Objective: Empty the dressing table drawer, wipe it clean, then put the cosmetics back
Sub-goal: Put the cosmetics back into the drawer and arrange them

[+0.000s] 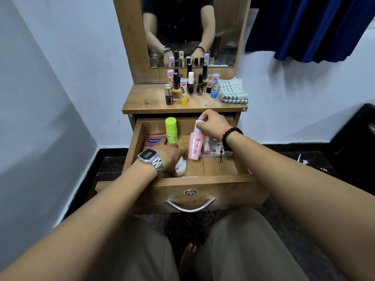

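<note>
Nearest you, the drawer (203, 182) stands pulled out, its front panel with the metal handle (190, 205) toward your knees. Your left hand (172, 155), a steel watch on its wrist, reaches into the drawer's near left part, and its fingers (181, 154) curl down onto a small white item (180, 166) lying on the drawer floor; you cannot tell how firmly they have it. Your right hand (213, 123) pinches the cap of an upright pink bottle (195, 146) in the middle of the drawer. Just right of it lies a clear plastic case (215, 148). Along the left wall lies a pink Vaseline tube (154, 142), with a lime-green stick (171, 129) upright near the back edge. Beyond, on the surface (146, 101), small bottles and tubes (190, 86) stand clustered at the middle, and a folded striped cloth (233, 92) rests at the right edge below the mirror (190, 31).
</note>
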### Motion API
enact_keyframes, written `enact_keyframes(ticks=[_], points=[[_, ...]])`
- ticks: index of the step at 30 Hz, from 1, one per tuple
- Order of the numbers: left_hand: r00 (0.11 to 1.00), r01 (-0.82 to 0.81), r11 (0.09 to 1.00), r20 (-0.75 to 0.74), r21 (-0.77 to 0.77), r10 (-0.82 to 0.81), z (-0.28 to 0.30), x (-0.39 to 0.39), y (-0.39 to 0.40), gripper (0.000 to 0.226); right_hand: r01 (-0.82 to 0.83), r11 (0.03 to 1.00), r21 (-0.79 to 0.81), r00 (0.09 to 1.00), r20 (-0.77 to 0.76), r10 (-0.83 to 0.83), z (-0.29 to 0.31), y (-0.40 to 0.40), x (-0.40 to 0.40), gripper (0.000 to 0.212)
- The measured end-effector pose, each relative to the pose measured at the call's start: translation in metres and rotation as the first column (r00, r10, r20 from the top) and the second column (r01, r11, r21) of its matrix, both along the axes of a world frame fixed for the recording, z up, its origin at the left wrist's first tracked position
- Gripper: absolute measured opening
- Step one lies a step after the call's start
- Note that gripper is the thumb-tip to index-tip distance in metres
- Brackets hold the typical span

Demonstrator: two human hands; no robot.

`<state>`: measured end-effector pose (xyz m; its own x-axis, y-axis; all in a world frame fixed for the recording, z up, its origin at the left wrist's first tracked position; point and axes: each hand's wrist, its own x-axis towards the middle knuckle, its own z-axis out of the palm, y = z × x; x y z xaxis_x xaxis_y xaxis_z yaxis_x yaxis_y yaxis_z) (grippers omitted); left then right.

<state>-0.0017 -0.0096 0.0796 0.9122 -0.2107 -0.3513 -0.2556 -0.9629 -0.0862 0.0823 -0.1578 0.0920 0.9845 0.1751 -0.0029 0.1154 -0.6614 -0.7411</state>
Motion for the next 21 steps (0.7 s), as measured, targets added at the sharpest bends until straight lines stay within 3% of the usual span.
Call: enact_keyframes(ticks=[3, 6, 10, 13, 17, 21], points=[[1.0, -0.001, 1.0, 0.013, 0.01, 0.0, -0.002, -0.007, 0.005, 0.05, -0.011, 1.0, -0.009, 1.0, -0.022, 0.011, -0.007, 0.012, 0.0, 0.013], [0.998, 0.024, 1.0, 0.052, -0.008, -0.024, -0.003, -0.012, 0.011, 0.042, -0.027, 0.997, -0.077, 1.0, -0.019, 0.025, -0.021, 0.025, 0.0, 0.005], [0.997, 0.042, 0.998, 0.069, -0.037, -0.04, -0.004, -0.014, 0.017, 0.038, -0.071, 0.975, -0.211, 0.997, -0.005, 0.072, -0.034, 0.032, -0.002, 0.031], [0.998, 0.04, 0.998, 0.057, -0.045, -0.037, -0.005, -0.015, 0.02, 0.038, -0.182, 0.924, -0.338, 0.982, -0.008, 0.191, -0.033, 0.03, -0.011, 0.04], [0.998, 0.038, 0.998, 0.053, -0.05, -0.035, -0.008, -0.014, 0.02, 0.04, -0.355, 0.785, -0.508, 0.926, -0.073, 0.371, -0.027, 0.029, -0.028, 0.055], [0.998, 0.038, 0.998, 0.052, -0.053, -0.036, -0.008, -0.013, 0.02, 0.042, -0.353, 0.744, -0.567, 0.914, -0.041, 0.403, -0.032, 0.034, -0.032, 0.059]])
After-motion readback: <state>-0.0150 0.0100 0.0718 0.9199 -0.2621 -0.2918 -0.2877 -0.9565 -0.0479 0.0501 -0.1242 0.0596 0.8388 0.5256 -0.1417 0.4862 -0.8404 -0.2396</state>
